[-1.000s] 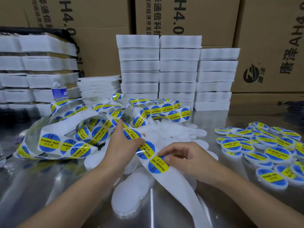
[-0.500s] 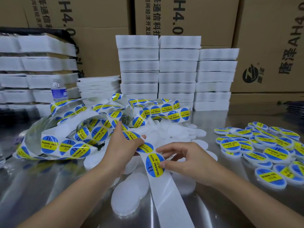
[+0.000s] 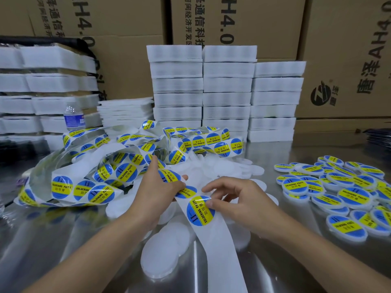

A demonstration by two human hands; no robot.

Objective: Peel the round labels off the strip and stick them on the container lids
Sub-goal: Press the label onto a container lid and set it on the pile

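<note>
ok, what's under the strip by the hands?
Bare white lids lie on the table beneath the strip; how many it covers can't be seen.

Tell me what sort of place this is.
Probably a small factory's packing bench. Shipping cartons line the back, white trays stand in tall stacks, and labelled lids lie heaped on the steel table, while the left hand holds the label strip and the right hand pinches a round label.

Bare tail of the strip (image 3: 218,250) past the bottom edge, bottle (image 3: 74,121) print too small, cartons (image 3: 232,17) cropped above.
</note>
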